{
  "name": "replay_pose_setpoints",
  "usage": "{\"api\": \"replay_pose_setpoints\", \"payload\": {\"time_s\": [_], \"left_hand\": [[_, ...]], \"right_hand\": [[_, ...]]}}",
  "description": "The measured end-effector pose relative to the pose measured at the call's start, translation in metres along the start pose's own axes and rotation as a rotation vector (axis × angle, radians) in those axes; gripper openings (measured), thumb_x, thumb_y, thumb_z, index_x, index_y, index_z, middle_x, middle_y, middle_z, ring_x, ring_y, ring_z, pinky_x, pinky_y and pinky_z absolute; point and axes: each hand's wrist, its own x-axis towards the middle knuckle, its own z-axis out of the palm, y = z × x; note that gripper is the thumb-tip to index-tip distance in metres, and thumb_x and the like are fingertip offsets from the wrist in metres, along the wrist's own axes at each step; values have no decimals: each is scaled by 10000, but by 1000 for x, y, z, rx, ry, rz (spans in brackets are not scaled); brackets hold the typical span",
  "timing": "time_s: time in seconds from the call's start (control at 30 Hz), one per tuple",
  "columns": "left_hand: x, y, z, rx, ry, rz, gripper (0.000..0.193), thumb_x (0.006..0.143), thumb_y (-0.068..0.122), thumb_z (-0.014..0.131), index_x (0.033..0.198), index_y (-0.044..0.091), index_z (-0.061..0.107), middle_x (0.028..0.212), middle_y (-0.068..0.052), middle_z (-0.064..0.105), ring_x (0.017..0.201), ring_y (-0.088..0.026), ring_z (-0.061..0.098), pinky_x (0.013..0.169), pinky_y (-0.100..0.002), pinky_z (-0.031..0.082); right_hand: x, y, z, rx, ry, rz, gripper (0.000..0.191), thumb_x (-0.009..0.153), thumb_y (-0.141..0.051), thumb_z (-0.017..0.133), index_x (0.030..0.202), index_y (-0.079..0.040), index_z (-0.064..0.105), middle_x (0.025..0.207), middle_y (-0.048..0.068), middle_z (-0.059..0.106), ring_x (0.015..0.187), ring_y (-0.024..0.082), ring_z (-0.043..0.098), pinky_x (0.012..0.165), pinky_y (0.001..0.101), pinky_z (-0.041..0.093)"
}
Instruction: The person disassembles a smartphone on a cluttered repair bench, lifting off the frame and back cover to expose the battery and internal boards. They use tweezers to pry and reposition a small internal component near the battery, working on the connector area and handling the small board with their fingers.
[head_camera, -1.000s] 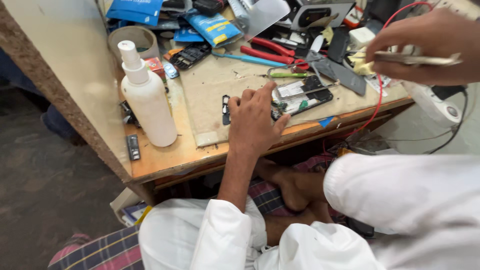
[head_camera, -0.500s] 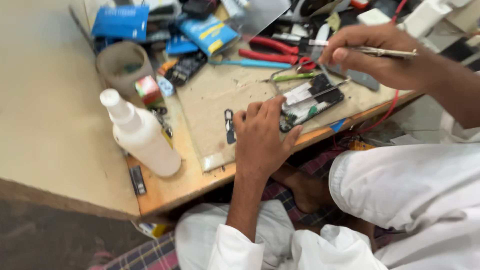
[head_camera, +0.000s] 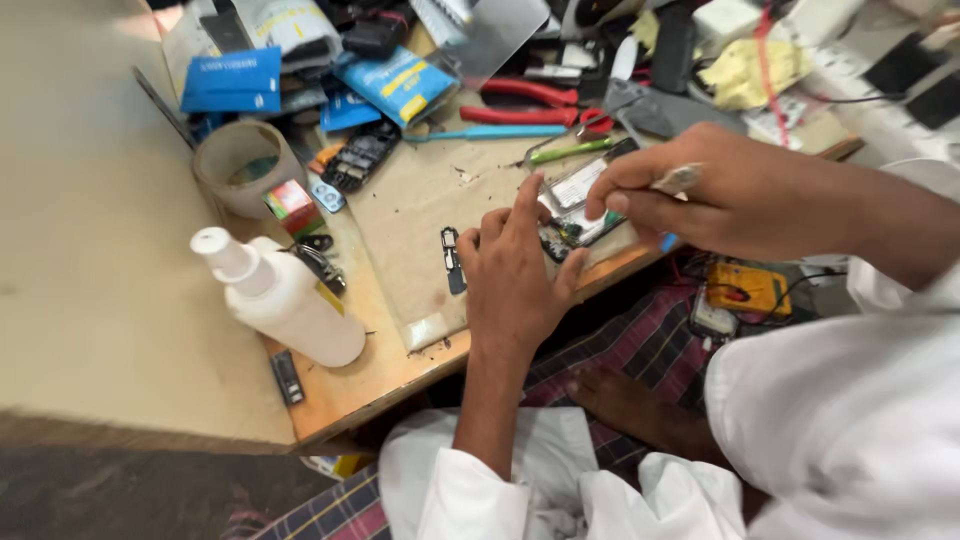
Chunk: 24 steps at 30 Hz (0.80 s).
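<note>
**At the bench edge: both hands closed in on the opened phone**

Under our fingertips lay the opened phone (head_camera: 580, 205), flat on the brown work mat (head_camera: 420, 215). Our left hand (head_camera: 515, 275) pressed spread fingers beside its near end. A moment before, our right hand (head_camera: 730, 195) hovered above with metal tweezers (head_camera: 678, 179); now it had dropped, forefinger touching the phone, tweezers tucked between pressed fingers. We judged probing had given way to steadying. Left of our fingers stood a white bottle (head_camera: 285, 300).

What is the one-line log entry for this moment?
left hand: steadies opened phone | right hand: fingertips on phone | white bottle: upright, left
</note>
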Motion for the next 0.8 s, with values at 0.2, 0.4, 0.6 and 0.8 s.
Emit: {"api": "replay_pose_setpoints", "payload": {"time_s": [0.2,0.4,0.6,0.8], "left_hand": [[19,-10,19,-41,-32,-89,1039,741,283,882,1576,92,293,1146,-9,678,1138,-244,569,1038,-506,330],[40,-31,38,-75,-95,-174,1084,695,260,887,1576,59,288,1200,-28,686,1162,-255,574,1018,-545,313],[46,-66,63,-145,-71,-122,1091,639,333,875,1549,42,348,1295,-46,658,1187,-236,584,995,-526,334],[43,-62,57,-240,-90,-130,1071,633,249,859,1551,31,352,1315,-53,648,1188,-242,591,1000,-506,345]], "right_hand": [[78,30,14,-292,197,-384,362,734,-174,775,1094,-212,767,733,121,719,685,356,699,650,498,535],[142,65,42,-87,120,-510,512,588,-440,866,1056,-244,798,679,57,693,604,312,671,535,457,500],[172,111,67,-96,57,-597,588,581,-265,804,1168,-269,779,791,-115,707,640,166,662,545,361,492],[173,98,77,-175,-53,-452,548,556,-277,818,1100,-340,792,780,-162,719,603,156,647,558,354,503]]}}
